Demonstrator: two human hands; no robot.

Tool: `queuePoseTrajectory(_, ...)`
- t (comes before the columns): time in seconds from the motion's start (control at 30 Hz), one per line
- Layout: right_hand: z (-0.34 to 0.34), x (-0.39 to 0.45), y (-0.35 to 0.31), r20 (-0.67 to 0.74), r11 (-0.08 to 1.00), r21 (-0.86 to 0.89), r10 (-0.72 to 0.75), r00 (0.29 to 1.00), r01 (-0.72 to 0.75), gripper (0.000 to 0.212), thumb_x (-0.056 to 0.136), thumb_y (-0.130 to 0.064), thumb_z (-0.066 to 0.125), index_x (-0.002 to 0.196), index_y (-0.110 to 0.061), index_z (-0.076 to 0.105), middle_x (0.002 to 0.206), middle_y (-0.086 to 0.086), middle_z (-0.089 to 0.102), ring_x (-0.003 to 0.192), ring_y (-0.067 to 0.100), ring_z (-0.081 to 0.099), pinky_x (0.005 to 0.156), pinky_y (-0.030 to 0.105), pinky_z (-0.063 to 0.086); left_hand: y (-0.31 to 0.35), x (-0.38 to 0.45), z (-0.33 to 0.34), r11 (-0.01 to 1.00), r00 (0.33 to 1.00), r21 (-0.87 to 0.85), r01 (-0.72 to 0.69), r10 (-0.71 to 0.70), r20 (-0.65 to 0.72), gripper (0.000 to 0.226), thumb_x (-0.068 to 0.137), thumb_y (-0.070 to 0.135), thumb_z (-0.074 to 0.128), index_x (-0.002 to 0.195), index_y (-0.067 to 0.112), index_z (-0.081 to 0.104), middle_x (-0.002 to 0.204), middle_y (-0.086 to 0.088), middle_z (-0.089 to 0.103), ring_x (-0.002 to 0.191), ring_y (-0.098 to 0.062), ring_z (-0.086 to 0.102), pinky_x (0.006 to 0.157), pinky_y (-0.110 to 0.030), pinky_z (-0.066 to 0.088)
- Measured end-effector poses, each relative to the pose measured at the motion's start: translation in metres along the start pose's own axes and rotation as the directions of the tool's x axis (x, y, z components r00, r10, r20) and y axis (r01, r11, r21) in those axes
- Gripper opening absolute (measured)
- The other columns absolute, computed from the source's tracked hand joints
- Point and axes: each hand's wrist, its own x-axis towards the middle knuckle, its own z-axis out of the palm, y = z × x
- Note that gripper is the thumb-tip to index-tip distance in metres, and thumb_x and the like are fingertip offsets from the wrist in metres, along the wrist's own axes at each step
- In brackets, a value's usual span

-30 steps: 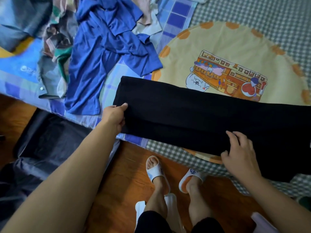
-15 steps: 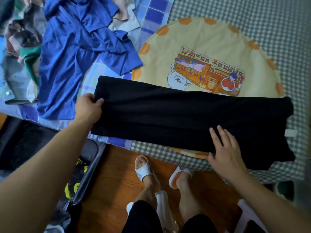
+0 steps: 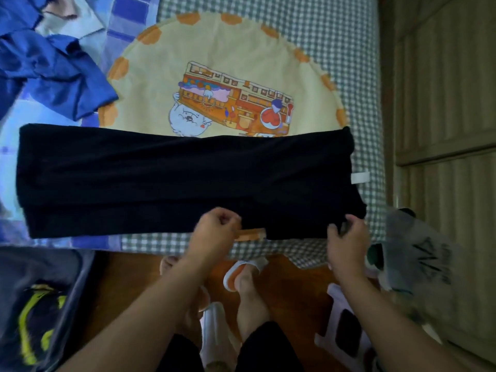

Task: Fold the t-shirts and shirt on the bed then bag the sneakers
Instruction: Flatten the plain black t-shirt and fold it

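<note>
Now the black t-shirt [image 3: 171,178] lies in a long fold across the bed [image 3: 308,28]. Both hands, left [image 3: 214,232] and right [image 3: 349,237], pinch its near edge. If one grip slips while folding, the layers may shift and crease.

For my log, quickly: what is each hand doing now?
Left hand: fingers curled at the black garment edge; grip cannot be told.
Right hand: pinches the garment's corner.

Your only view comes from the head camera, looking steeply down from above the bed's [image 3: 349,49] near edge. It sits close, taking in the black t-shirt [image 3: 174,181] and your feet on the floor [image 3: 290,285].
</note>
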Motion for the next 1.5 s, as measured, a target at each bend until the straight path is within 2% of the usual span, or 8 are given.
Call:
queuePoseTrajectory(0.13,-0.008,0.018,-0.002,0.228,0.905,0.276,0.265,0.937,-0.323,0.048,0.100,-0.035,0.061,0.141,-0.013,0.047,0.131,0.006,0.055,0.113,0.022,0.055,0.099,0.040,0.047,0.013,0.008,0.083,0.985,0.992,-0.117,0.127,-0.123,0.043,0.032,0.098,0.046,0.063,0.116,0.022,0.053,0.095,0.004,0.064,0.081,-0.009,0.062,0.057,-0.018,0.048)
queuePoseTrajectory(0.27,-0.028,0.008,0.002,0.458,0.808,0.399,0.235,0.857,-0.434,0.013,0.100,-0.028,0.062,0.107,-0.022,0.072,0.110,-0.001,0.074,0.103,0.021,0.070,0.096,0.048,0.055,0.016,0.009,0.107,0.975,0.983,-0.176,0.139,-0.157,-0.093,0.025,0.098,0.029,0.066,0.088,0.009,0.055,0.065,-0.003,0.052,0.051,-0.013,0.047,0.046,-0.027,0.037)
queuePoseTrajectory(0.47,-0.035,-0.015,0.019,0.673,0.719,0.344,0.260,0.693,-0.604,0.014,0.099,-0.018,0.063,0.107,-0.011,0.071,0.102,0.007,0.077,0.092,0.022,0.075,0.088,0.047,0.060,0.000,-0.001,0.089,0.923,0.968,-0.328,0.200,-0.239,-0.082,0.012,0.100,0.021,0.062,0.103,0.012,0.069,0.092,-0.012,0.077,0.087,-0.031,0.073,0.080,-0.048,0.060)
queuePoseTrajectory(0.6,-0.032,0.010,0.019,0.684,0.906,0.034,0.286,0.671,-0.421,0.023,0.097,-0.031,0.064,0.097,-0.008,0.066,0.100,0.012,0.072,0.094,0.026,0.070,0.093,0.047,0.057,-0.003,0.014,0.087,0.946,0.966,-0.208,0.247,-0.257,-0.024,0.013,0.100,0.020,0.064,0.095,0.009,0.068,0.089,-0.015,0.076,0.079,-0.026,0.074,0.071,-0.040,0.059)
queuePoseTrajectory(0.77,-0.059,0.056,-0.022,0.234,0.984,-0.102,-0.117,0.965,0.145,0.011,0.102,-0.026,0.051,0.101,-0.021,0.061,0.095,-0.003,0.063,0.083,0.013,0.060,0.070,0.034,0.051,0.011,0.008,0.055,0.879,0.981,0.466,0.101,-0.009,-0.195,0.039,0.100,0.045,0.055,0.078,0.014,0.065,0.067,-0.004,0.070,0.065,-0.025,0.068,0.061,-0.039,0.054)
queuePoseTrajectory(0.93,-0.011,0.116,-0.082,0.063,0.728,-0.261,-0.643,0.763,0.634,0.042,0.098,-0.009,0.053,0.140,-0.010,0.053,0.146,0.011,0.048,0.136,0.033,0.040,0.114,0.048,0.034,0.027,0.048,-0.045,0.628,0.644,0.752,-0.200,0.663,-0.382,0.026,0.098,0.007,0.052,0.123,0.006,0.061,0.118,-0.018,0.061,0.107,-0.039,0.054,0.090,-0.049,0.043)
queuePoseTrajectory(1.27,0.055,0.156,-0.082,0.203,0.579,-0.589,-0.569,0.797,0.564,0.077,0.087,-0.009,0.061,0.156,-0.008,0.028,0.163,0.017,0.025,0.150,0.040,0.018,0.122,0.058,0.004,0.026,0.131,-0.227,0.165,0.829,0.984,0.068,0.539,-0.147,0.031,0.105,0.034,0.044,0.103,0.006,0.058,0.106,-0.023,0.058,0.103,-0.045,0.056,0.095,-0.056,0.039)
queuePoseTrajectory(1.5,0.044,0.167,-0.081,0.199,0.636,-0.598,-0.472,0.859,0.488,0.077,0.092,-0.013,0.055,0.159,-0.010,0.017,0.167,0.016,0.011,0.154,0.033,0.007,0.123,0.055,0.002,0.016,0.129,-0.213,0.459,0.669,0.870,0.182,0.591,-0.451,0.037,0.103,0.033,0.048,0.117,-0.001,0.055,0.124,-0.031,0.050,0.116,-0.049,0.048,0.098,-0.060,0.037)
